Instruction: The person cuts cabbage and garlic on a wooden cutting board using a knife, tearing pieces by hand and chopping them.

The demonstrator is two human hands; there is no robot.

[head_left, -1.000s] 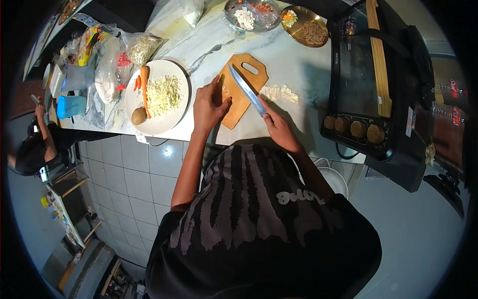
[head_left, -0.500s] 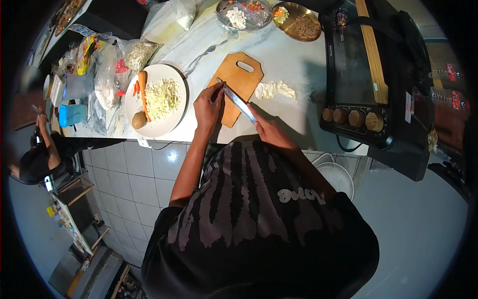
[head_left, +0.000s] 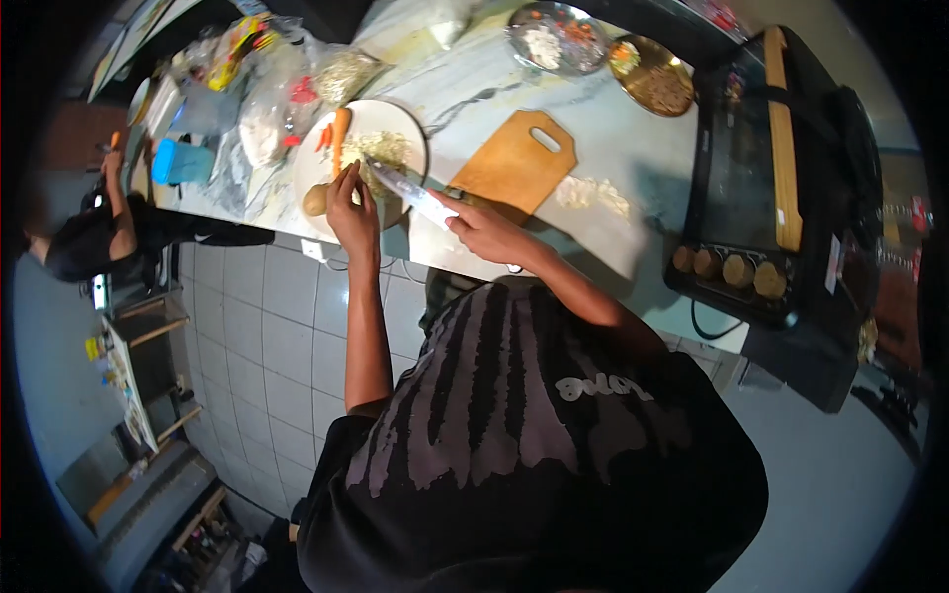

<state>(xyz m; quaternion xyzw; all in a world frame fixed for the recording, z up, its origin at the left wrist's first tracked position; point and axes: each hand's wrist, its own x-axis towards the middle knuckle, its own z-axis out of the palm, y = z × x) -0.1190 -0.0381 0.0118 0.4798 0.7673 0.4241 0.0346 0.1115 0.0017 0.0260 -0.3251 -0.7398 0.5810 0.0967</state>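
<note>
My right hand (head_left: 486,229) grips a knife (head_left: 413,196), its blade pointing left over a white plate (head_left: 418,138). Near the blade's tip, at the plate's front edge, my left hand (head_left: 354,210) has its fingers drawn together. Whatever may be between them is too small to tell. Finely chopped pale pieces (head_left: 388,148) lie on the plate with a carrot (head_left: 340,127), small orange pieces (head_left: 324,136) and a round brown potato-like item (head_left: 315,201). To the right of the plate rests a wooden cutting board (head_left: 519,163), bare on top.
Pale shreds (head_left: 593,194) lie right of the board. A black toaster oven (head_left: 736,188) stands at the right. Two metal plates (head_left: 556,40) of ingredients are at the back. Plastic bags (head_left: 265,119) and a blue container (head_left: 182,161) sit left. Another person (head_left: 89,242) is at far left.
Both hands and the knife have moved left from over the cutting board to the white plate. The view has shifted, so the counter appears farther right and tilted.
</note>
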